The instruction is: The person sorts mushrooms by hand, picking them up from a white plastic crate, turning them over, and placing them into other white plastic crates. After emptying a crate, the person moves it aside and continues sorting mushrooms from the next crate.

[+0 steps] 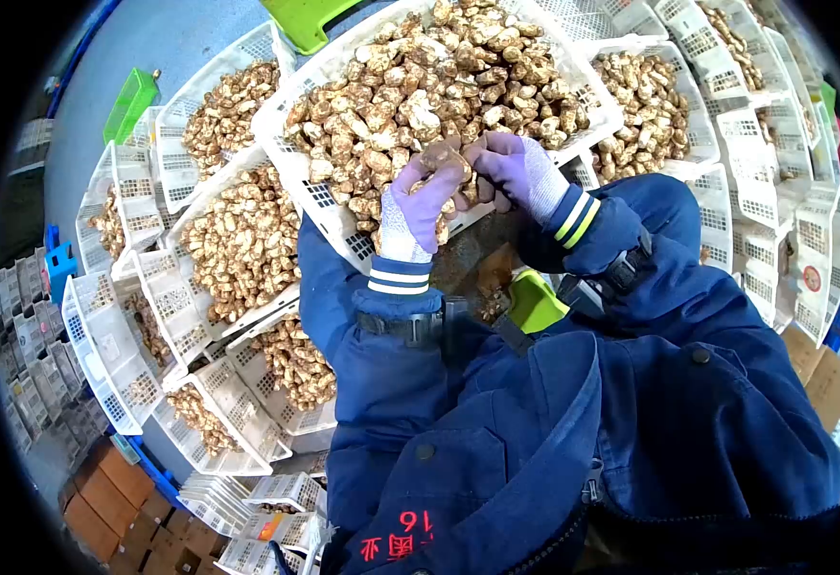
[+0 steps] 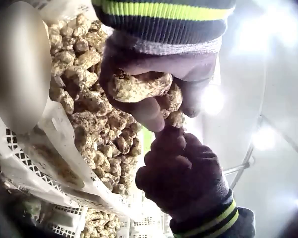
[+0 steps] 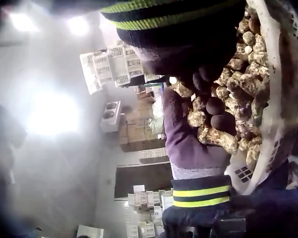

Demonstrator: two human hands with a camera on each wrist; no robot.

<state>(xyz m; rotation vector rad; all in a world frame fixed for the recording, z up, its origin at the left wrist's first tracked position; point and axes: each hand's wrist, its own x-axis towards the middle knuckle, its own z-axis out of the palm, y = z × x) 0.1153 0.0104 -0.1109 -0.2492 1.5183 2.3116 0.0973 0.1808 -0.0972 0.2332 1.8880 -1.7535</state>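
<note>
Both hands, in purple gloves, meet over the near edge of a white basket (image 1: 573,48) heaped with brown-and-cream knobbly mushrooms (image 1: 458,72). My left hand (image 1: 425,206) curls round a few mushrooms; in the left wrist view a long one (image 2: 141,87) lies in its grip, with smaller ones beside it. My right hand (image 1: 520,172) is against the left hand's fingertips, its fingers bent. In the left wrist view the right hand (image 2: 186,173) touches the lowest small piece (image 2: 175,119). Whether it pinches that piece is hidden by its fingers.
More white baskets of mushrooms stand left (image 1: 247,240) and right (image 1: 645,110). A bright green object (image 1: 535,302) lies below the hands between the legs; another green bin (image 1: 130,103) is at upper left. Cardboard boxes (image 1: 103,498) stand at lower left.
</note>
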